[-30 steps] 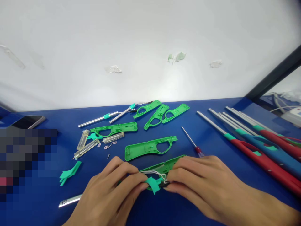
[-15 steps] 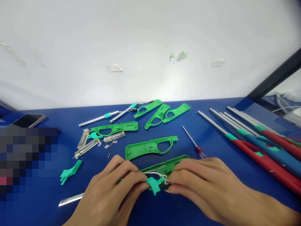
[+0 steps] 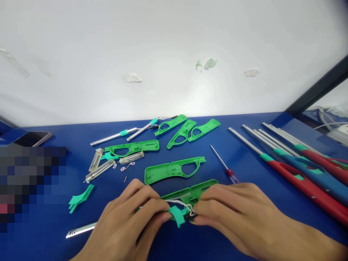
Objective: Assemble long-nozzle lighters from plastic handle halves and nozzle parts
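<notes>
My left hand [image 3: 133, 217] is closed, its thumb and fingertips pinching the left end of a teal trigger [image 3: 178, 216]. My right hand [image 3: 231, 210] is closed at a small black igniter piece [image 3: 191, 218], mostly covered by the fingers, with white wires [image 3: 181, 202] looping beside it. Both hands work over a green lighter casing half [image 3: 187, 194], which lies open side up and is partly hidden by the fingers. From under my left hand a metal lighter tube [image 3: 81, 230] sticks out to the left.
Behind the hands lies another green casing half [image 3: 163, 172], with a screwdriver [image 3: 224, 165] right of it. Clear fuel tanks [image 3: 100, 170], a loose teal trigger [image 3: 81, 198] and a small screw [image 3: 125, 179] lie left. Several assembled lighters [image 3: 293, 181] lie right; a phone [image 3: 32, 139] far left.
The teal trigger has tipped down slightly, and the white wires sit a little lower. My right fingers have shifted slightly left; my left hand is almost still.
</notes>
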Action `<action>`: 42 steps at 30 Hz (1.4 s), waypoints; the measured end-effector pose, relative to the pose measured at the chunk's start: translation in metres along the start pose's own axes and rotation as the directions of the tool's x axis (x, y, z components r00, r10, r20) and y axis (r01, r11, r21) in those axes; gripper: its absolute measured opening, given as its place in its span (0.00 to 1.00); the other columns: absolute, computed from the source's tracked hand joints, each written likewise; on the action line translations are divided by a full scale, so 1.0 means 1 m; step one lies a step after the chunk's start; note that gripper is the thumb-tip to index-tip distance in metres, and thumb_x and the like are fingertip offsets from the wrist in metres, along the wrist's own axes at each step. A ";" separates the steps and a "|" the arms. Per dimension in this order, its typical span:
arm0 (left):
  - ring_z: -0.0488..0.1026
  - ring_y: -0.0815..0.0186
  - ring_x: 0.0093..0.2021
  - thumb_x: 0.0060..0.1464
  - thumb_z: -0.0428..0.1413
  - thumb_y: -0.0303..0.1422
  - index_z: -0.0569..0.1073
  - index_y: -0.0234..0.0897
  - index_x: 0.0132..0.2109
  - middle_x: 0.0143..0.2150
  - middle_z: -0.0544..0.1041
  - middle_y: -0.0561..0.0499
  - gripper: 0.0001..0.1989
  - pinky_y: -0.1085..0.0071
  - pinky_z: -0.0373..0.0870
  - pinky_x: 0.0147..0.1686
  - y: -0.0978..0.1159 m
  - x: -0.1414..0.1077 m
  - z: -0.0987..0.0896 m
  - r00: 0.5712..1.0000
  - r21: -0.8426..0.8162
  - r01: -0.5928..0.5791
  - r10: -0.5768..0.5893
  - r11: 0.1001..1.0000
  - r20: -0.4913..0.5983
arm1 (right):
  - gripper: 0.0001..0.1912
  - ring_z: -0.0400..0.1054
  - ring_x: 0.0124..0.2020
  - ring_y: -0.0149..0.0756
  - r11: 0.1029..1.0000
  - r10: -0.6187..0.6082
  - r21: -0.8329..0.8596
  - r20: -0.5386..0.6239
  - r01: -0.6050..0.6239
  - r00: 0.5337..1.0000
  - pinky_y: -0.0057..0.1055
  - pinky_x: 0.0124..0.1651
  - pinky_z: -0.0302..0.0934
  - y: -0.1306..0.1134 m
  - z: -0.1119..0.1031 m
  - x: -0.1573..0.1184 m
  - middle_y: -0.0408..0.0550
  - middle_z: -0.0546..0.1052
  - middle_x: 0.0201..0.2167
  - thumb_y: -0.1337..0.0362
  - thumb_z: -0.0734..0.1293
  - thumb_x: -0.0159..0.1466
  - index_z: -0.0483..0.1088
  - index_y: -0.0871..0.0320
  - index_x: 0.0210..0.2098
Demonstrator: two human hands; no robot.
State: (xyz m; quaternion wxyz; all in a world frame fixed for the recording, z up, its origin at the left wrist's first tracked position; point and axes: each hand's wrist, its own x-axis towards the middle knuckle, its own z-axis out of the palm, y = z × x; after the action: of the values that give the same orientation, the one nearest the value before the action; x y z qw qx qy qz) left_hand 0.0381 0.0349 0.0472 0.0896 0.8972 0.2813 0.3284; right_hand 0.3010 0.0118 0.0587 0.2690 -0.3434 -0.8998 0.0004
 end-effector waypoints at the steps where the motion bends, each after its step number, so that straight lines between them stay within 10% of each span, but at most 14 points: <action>1: 0.71 0.67 0.35 0.66 0.54 0.18 0.76 0.36 0.43 0.37 0.81 0.54 0.10 0.68 0.72 0.34 0.000 0.000 0.000 1.000 0.002 -0.003 0.003 1.000 -0.003 | 0.23 0.79 0.30 0.26 1.000 0.007 0.005 0.000 -0.007 1.000 0.31 0.32 0.63 0.000 0.000 0.000 0.36 0.83 0.32 0.60 0.54 0.83 0.76 0.53 0.39; 42: 0.65 0.62 0.34 0.73 0.52 0.25 0.76 0.41 0.47 0.38 0.77 0.51 0.10 0.70 0.69 0.32 -0.003 -0.009 0.007 0.999 0.183 0.037 -0.039 0.982 0.009 | 0.18 0.73 0.33 0.33 0.997 0.066 0.028 0.023 -0.066 0.998 0.32 0.34 0.62 0.005 0.009 0.000 0.40 0.80 0.34 0.58 0.59 0.80 0.76 0.52 0.38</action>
State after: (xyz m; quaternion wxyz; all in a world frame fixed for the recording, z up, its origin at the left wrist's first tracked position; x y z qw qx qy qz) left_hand 0.0351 0.0325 0.0357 0.0149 0.8982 0.3269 0.2936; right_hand 0.3001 0.0168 0.0503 0.2637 -0.3689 -0.8909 0.0263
